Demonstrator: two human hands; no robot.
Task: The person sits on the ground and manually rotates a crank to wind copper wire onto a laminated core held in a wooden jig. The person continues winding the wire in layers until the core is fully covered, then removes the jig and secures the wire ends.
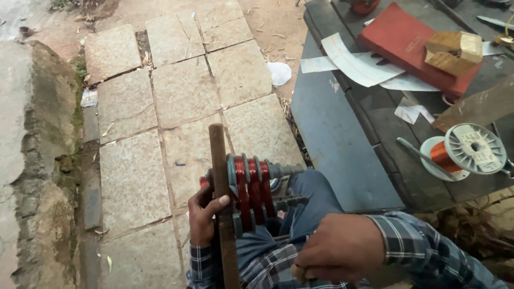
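At lower centre, a brown bar is gripped by the left hand, fingers wrapped round it, against a grey former wound with three red copper coils, resting on the lap. The right hand is closed in a fist; what it holds cannot be told. At right, one copper-wire spool, one red book and loose papers lie on the dark surface. Stone paving fills the left.
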